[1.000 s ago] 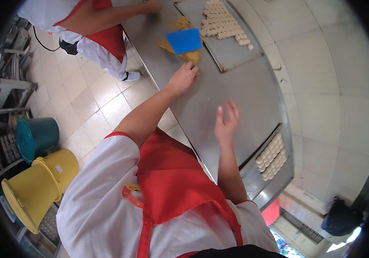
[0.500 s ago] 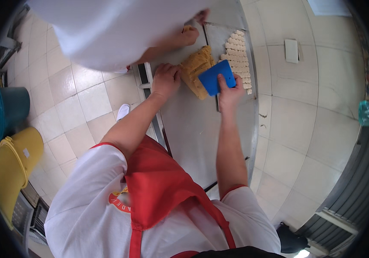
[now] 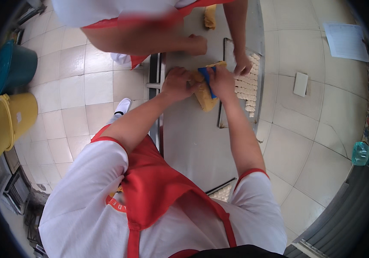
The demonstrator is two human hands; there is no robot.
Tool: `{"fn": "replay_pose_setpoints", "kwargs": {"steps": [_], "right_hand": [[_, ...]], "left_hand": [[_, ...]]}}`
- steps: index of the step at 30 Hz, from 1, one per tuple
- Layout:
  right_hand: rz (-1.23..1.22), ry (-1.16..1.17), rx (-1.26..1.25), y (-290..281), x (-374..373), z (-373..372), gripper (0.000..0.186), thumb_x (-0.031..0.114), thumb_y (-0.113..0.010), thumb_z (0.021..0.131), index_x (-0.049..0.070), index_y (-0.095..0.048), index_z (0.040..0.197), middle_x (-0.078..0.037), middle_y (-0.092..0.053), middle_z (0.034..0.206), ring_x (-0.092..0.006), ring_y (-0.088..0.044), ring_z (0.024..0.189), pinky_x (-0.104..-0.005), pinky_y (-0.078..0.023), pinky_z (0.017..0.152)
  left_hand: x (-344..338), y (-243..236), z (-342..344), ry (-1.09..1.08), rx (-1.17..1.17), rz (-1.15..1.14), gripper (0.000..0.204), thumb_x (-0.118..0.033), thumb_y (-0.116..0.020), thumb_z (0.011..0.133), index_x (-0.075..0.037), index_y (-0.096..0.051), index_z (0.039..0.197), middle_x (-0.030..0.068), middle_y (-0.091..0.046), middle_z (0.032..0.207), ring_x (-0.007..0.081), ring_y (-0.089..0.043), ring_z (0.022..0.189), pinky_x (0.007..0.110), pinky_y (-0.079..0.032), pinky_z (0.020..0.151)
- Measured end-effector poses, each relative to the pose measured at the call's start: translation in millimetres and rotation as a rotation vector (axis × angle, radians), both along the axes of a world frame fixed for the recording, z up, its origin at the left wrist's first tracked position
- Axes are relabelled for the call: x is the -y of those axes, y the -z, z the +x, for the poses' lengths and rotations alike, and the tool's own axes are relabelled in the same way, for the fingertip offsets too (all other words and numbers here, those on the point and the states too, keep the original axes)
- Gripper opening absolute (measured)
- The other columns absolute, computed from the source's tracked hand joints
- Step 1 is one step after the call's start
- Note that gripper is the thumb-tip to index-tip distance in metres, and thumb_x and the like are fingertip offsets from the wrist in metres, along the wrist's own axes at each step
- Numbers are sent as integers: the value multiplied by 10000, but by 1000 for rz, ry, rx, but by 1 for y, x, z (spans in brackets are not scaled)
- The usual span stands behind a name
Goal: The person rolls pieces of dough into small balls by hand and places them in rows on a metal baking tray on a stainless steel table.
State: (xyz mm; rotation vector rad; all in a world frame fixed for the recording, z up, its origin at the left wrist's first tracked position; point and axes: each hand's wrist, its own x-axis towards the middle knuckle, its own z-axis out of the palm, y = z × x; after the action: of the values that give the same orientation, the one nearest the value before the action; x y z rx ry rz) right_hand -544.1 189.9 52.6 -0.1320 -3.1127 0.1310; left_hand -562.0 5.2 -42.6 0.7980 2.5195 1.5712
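Observation:
A block of yellow-brown dough (image 3: 205,101) lies on the metal table (image 3: 184,133) in front of me. My right hand (image 3: 223,84) is closed around a blue dough scraper (image 3: 204,73), whose blade stands steeply against the dough. At the dough's left side, my left hand (image 3: 178,85) has its fingers curled onto a piece of it; the fingertips are partly hidden. Just right of the scraper, a dark-edged tray (image 3: 222,118) carries rows of small pale dough pieces (image 3: 247,88).
Across the table a co-worker's fist (image 3: 197,45) and other hand (image 3: 243,65), over the tray, are close to mine. Another dough piece (image 3: 210,18) lies farther off. A second tray of pieces (image 3: 222,193) is by my right side. Yellow (image 3: 23,114) and teal bins (image 3: 16,66) stand left.
My right hand has turned the blue scraper from lying flat above the dough to steep against it. My left hand has closed in on the dough. The co-worker's hand has come over the tray.

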Motion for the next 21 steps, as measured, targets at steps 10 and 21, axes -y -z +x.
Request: {"fn": "replay_pose_setpoints", "kwargs": {"steps": [10, 21], "right_hand": [[-75, -305, -220, 13, 23, 44, 237, 301, -674, 1002, 74, -704, 940, -110, -677, 941, -341, -664, 962, -472, -451, 826], [-80, 6, -67, 31, -20, 123, 290, 315, -622, 1044, 60, -710, 936, -120, -709, 954, -339, -673, 972, -469, -451, 882]], "left_hand": [[-4, 4, 49, -114, 313, 295, 918, -194, -831, 840, 21, -345, 1588, 285, -455, 1525, 447, -538, 1362, 485, -484, 1136], [15, 6, 43, 262, 241, 85, 873, -271, -794, 923, 37, -360, 1614, 265, -535, 1514, 393, -552, 1409, 431, -447, 1192]]}}
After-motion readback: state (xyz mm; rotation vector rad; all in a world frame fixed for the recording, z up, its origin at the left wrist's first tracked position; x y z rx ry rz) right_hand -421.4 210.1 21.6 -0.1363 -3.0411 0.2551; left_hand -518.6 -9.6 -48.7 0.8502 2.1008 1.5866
